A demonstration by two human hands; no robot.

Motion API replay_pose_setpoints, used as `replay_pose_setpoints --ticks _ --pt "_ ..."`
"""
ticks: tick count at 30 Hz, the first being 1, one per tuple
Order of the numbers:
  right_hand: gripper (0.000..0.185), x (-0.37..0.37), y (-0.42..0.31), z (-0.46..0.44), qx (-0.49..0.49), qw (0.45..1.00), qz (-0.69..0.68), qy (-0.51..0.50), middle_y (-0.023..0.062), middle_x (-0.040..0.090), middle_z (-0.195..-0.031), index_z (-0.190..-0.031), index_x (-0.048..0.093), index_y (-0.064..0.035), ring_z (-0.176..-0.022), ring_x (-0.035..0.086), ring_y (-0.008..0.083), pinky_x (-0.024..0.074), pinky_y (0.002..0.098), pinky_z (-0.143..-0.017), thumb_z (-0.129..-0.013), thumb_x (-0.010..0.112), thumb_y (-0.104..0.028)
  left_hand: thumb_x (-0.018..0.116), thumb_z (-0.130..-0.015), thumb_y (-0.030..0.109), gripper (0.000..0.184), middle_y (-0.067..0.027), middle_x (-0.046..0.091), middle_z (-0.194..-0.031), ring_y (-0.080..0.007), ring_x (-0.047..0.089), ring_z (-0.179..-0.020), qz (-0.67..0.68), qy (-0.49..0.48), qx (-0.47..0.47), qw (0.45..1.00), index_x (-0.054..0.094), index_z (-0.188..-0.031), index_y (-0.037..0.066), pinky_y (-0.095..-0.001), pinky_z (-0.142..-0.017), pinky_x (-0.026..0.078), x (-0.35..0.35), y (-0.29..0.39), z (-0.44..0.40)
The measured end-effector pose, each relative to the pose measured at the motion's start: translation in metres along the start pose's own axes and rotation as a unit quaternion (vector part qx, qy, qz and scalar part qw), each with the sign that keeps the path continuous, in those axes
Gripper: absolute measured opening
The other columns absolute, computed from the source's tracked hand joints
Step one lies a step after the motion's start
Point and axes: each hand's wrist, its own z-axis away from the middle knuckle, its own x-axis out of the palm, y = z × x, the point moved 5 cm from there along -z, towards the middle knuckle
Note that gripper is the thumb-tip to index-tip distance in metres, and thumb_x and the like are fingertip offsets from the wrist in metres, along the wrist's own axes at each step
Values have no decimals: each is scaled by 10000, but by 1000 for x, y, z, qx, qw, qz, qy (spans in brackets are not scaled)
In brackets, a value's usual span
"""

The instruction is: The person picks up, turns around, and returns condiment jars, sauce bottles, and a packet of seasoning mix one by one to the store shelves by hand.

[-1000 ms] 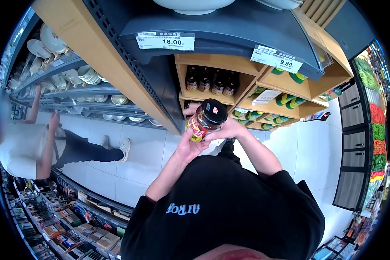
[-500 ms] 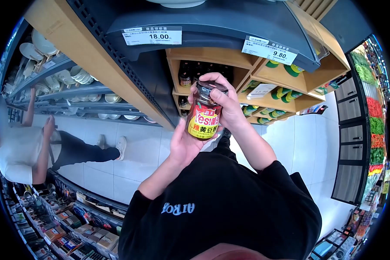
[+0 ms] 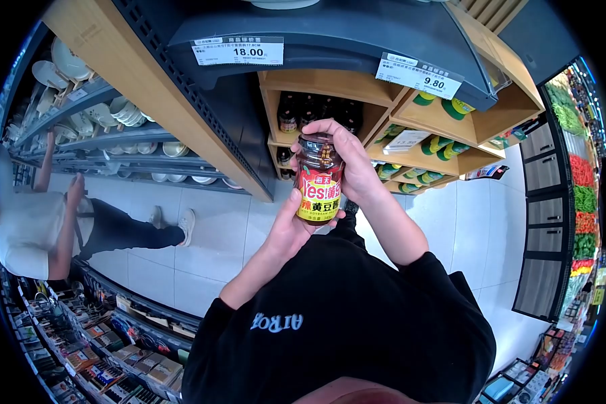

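A glass jar of hot soybean paste [image 3: 321, 192] is held upright in front of me, its red and yellow label facing my eyes. My left hand [image 3: 289, 225] cups the lower part of the jar, with the thumb against the label's left edge and fingertips showing at the base on the right. My right hand [image 3: 354, 165] wraps around the upper right side, its fingers curled over the dark lid [image 3: 316, 140]. The lid is on the jar. Some fingers of both hands are hidden behind the glass.
Wooden shelving [image 3: 374, 94] ahead holds dark bottles [image 3: 320, 111] and green-and-yellow containers [image 3: 454, 149]. A dark shelf edge with price tags [image 3: 239, 51] juts out above the jar. To the left, a person [image 3: 37, 222] stands beside racks of bowls [image 3: 124, 111]. Vegetables [image 3: 582, 168] line the far right.
The jar has turned slightly and stands straighter, showing more of its label. My right thumb has left the lid's front. My left thumb has moved in against the label.
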Motion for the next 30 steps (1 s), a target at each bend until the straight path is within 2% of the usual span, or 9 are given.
replay_pose_setpoints --ticks 1,5,14,30 --pt "514 -1 0 0 1 1000 21 13 161 610 -972 -1095 508 -38 -857 639 266 540 372 -755 -931 411 -516 310 -931 571 666 -161 524 -1194 -328 595 -1004 -3 -1 1 1000 334 -1323 34 -368 -765 505 0 0 0" --pt "617 3 -1 0 62 996 -31 58 161 629 -889 -991 537 -46 -781 643 278 537 380 -720 -949 218 -572 351 -922 561 661 -159 530 -1183 -323 592 -1005 -12 -2 6 1000 337 -1322 34 -364 -767 503 0 -1 2" --pt "553 4 2 0 52 996 -71 17 185 625 -911 -1001 544 -27 -823 655 290 547 380 -742 -969 267 -505 385 -916 536 647 -160 533 -1174 -322 591 -1003 -10 10 10 1000 341 -1317 30 -373 -794 501 1 -2 4" --pt "523 7 5 0 54 996 -64 22 186 629 -896 -993 547 -24 -814 655 298 543 382 -752 -981 269 -467 388 -920 510 620 -157 530 -1174 -318 591 -999 -10 12 22 1000 338 -1318 37 -371 -790 499 -1 -1 6"
